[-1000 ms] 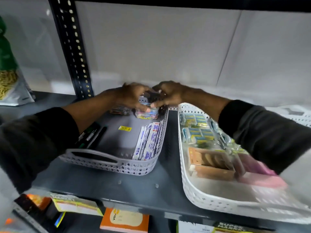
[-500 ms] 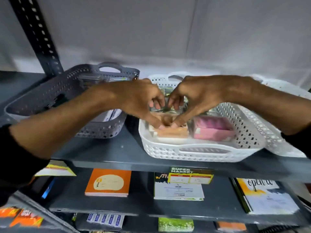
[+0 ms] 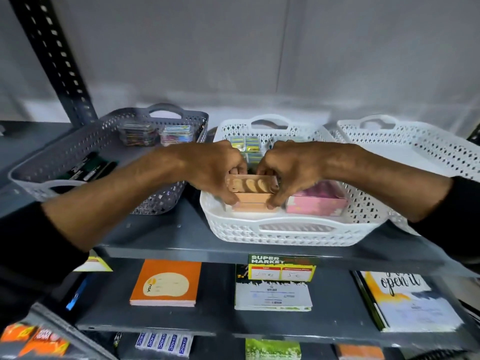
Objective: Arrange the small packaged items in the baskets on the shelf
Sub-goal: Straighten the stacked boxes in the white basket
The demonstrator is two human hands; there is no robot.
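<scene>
A white basket (image 3: 285,231) stands in the middle of the grey shelf (image 3: 166,240). Inside it, my left hand (image 3: 218,170) and my right hand (image 3: 288,168) pinch the two ends of an orange packet (image 3: 250,184), tilted up above a stack of similar orange packets (image 3: 252,202). A pink packet (image 3: 315,201) lies to the right in the same basket, and yellow-green packets (image 3: 246,144) sit at its back. The grey basket (image 3: 109,141) on the left holds small colourful boxes (image 3: 176,135) and dark pens (image 3: 91,170).
Another white basket (image 3: 415,149) stands at the right. A black perforated upright (image 3: 52,58) rises at the left. The lower shelf carries an orange notebook (image 3: 166,283), a white booklet (image 3: 272,294) and an "open it" book (image 3: 410,302). A supermarket price tag (image 3: 281,266) hangs on the shelf edge.
Both hands left the grey basket and moved to the white one. They closed on an orange packet there and have tilted it up off the stack.
</scene>
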